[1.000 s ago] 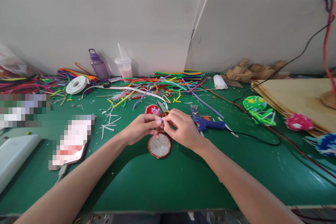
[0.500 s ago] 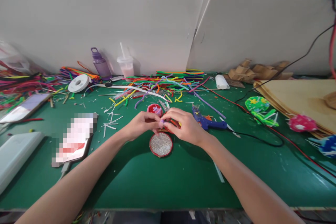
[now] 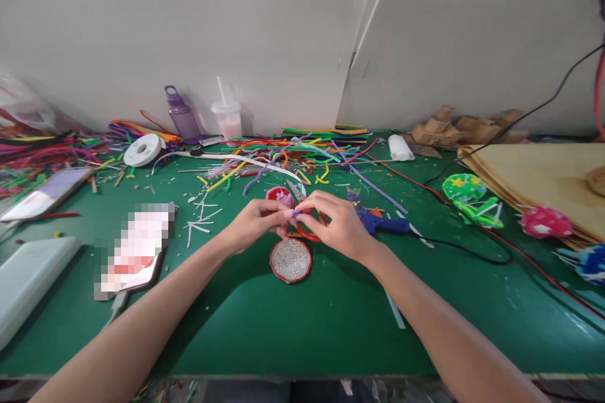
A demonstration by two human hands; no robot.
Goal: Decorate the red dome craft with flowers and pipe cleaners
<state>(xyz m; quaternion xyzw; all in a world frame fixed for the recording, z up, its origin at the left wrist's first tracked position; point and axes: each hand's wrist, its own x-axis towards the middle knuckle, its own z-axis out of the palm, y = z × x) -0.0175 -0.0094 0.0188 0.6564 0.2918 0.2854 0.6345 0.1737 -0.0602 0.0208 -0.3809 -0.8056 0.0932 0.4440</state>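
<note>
Bead dish nearest, 6 o'clock from purple bit. Bit small, partly hidden, gripped both sides: left hand pinches it from 9 o'clock, right hand from 3. Glue gun further out at 3. Red ornament just beyond left hand, 10 to 11. Pipe cleaners strewn at 12, cup at 11.

Purple btl & lidded cup w/ straw, back of worktop, nr white panel. White spool just in front, to L. Phone w/ cable plugged in, L side; 2nd phone farther L, pale slab nearer viewer. Back R: cardboard models, white roll beside; tan sheets stacked far R.
</note>
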